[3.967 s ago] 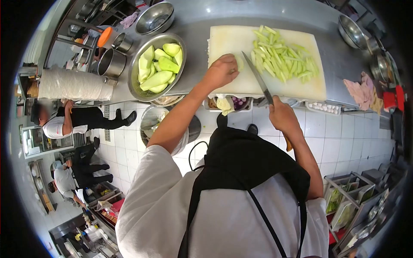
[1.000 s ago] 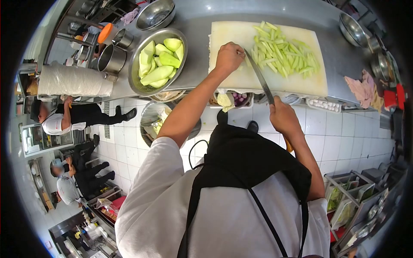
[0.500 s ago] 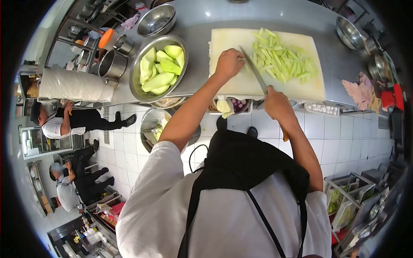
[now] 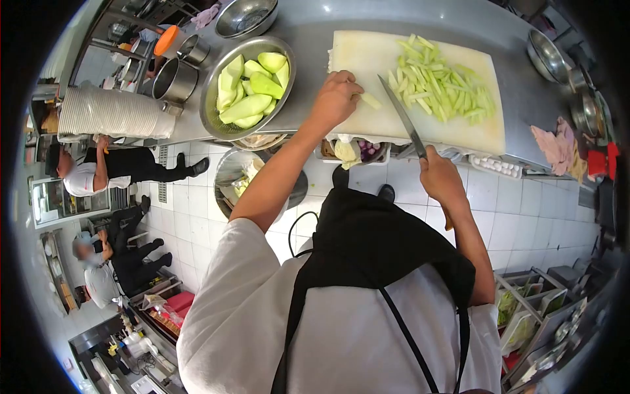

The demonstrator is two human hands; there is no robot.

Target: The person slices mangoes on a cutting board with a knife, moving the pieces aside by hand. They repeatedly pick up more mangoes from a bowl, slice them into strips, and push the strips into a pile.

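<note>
My right hand (image 4: 441, 174) is closed around the handle of a long kitchen knife (image 4: 405, 120), its blade slanting up and left over the white cutting board (image 4: 354, 52). At the board's left side my left hand (image 4: 336, 98) has its fingers bent together at one end of a pale green vegetable piece (image 4: 370, 100). To the right of the blade lies a heap of cut vegetable strips (image 4: 440, 82). Large peeled pale green vegetable chunks (image 4: 247, 107) fill a metal colander (image 4: 205, 115) left of the board.
Metal bowls stand at the back left (image 4: 248, 16) and far right (image 4: 548, 58). A pink cloth (image 4: 554, 146) lies at the counter's right edge. Below are a bowl of scraps (image 4: 225, 176) and an egg tray (image 4: 495, 165). Stacked plates (image 4: 115, 121) and two people are at left.
My left hand has shifted slightly left and down, and a vegetable piece now shows at its fingertips. My right hand and the knife have moved down and right. The view has shifted slightly.
</note>
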